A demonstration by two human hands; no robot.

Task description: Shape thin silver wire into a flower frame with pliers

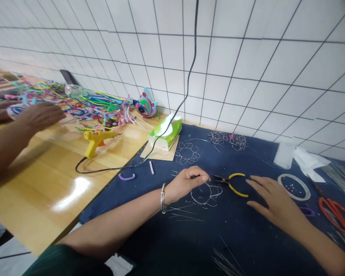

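My left hand [186, 183], with a metal bangle on the wrist, rests on the dark blue cloth [166, 234] with its fingers pinched on a thin wire flower shape [204, 193]. My right hand [273, 201] hovers flat with fingers stretched out, just right of the yellow-handled pliers [231, 181], which lie on the cloth between both hands. It holds nothing.
Wire flowers [187, 152] and wire tangles [228, 138] lie further back. A tissue pack [165, 134], yellow glue gun [96, 141] with black cord, tape roll [293, 187], orange scissors [337, 214] and loose straight wires [227, 264] surround me. Another person's arm [20, 130] reaches over coloured pipe cleaners [83, 105] at left.
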